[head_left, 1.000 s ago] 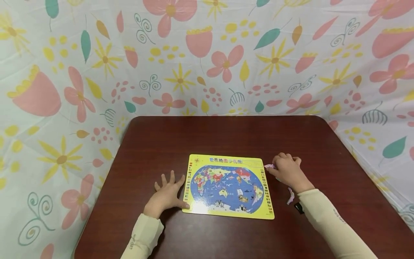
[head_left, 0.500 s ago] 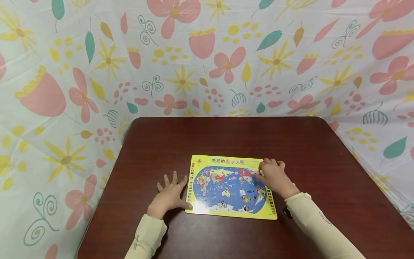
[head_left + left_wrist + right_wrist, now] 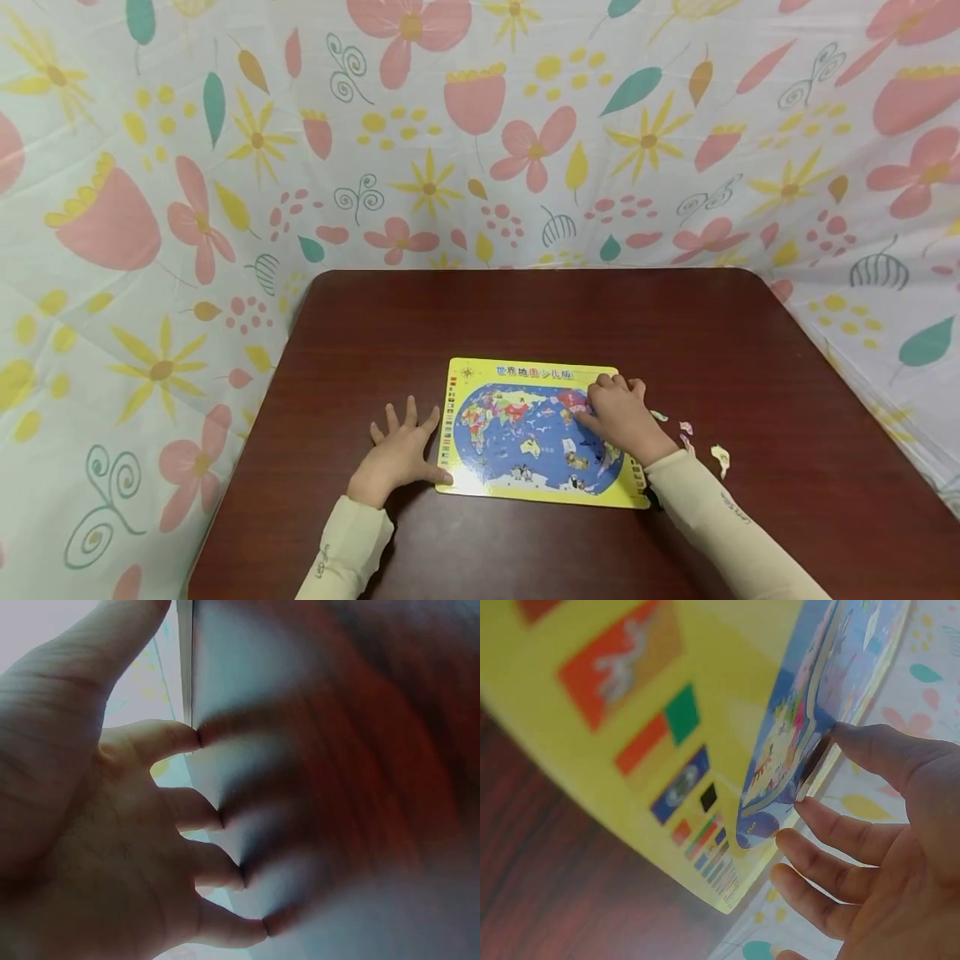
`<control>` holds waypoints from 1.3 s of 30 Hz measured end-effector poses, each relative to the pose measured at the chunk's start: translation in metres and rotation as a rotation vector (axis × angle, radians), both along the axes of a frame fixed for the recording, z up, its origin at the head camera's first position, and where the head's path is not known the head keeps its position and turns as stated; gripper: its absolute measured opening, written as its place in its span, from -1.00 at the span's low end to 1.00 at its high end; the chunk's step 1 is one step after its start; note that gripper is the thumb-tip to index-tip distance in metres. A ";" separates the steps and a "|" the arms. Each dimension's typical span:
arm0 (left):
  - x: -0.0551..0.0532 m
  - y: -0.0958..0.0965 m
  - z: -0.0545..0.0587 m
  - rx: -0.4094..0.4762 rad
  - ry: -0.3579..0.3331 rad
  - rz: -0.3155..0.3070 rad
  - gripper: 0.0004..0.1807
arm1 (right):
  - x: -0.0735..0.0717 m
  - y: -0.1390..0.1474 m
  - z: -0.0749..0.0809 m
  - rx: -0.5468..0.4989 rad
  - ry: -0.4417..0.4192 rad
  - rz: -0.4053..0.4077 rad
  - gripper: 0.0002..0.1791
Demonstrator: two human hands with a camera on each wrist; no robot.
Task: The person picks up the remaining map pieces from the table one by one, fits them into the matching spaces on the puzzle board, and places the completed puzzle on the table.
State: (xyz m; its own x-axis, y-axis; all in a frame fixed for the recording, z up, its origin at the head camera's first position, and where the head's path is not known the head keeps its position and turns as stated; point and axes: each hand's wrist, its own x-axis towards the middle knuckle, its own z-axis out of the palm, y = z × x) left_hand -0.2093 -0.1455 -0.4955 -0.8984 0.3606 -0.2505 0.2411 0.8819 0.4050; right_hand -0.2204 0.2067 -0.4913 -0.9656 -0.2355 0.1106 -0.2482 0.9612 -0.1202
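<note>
A yellow-bordered world map puzzle board (image 3: 540,497) lies flat on the table, its blue ocean filled with coloured land pieces. My left hand (image 3: 401,454) has its fingers spread on the table to the left, its thumb touching the board's lower left corner. In the left wrist view the left fingertips (image 3: 221,817) press on the tabletop. My right hand (image 3: 622,417) is over the map's upper right part. The right wrist view shows its thumb and index finger pinching a small thin puzzle piece (image 3: 814,766) close over the map, with the piece mostly hidden.
Several loose puzzle pieces (image 3: 720,459) lie on the table right of the board, by the right forearm. The dark red-brown table (image 3: 510,312) has rounded far corners. A flowered white cloth (image 3: 420,133) hangs behind and beside it.
My right hand has moved left from beside the board to over the map, bringing the puzzle piece along. More loose pieces now show behind it. My left hand keeps its place at the corner.
</note>
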 end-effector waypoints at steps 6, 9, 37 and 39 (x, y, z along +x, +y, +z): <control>0.001 0.000 0.000 0.000 -0.006 0.012 0.18 | -0.001 -0.002 0.003 -0.004 -0.038 -0.025 -0.68; 0.002 0.001 0.000 -0.002 -0.002 0.013 0.18 | -0.002 -0.002 0.003 -0.008 -0.056 -0.042 -0.68; 0.000 0.001 0.003 0.000 -0.012 0.007 0.17 | 0.002 0.004 0.000 -0.027 0.003 -0.007 -0.77; -0.001 0.001 0.004 -0.003 -0.014 0.004 0.17 | 0.003 0.004 0.000 -0.034 0.001 -0.002 -0.79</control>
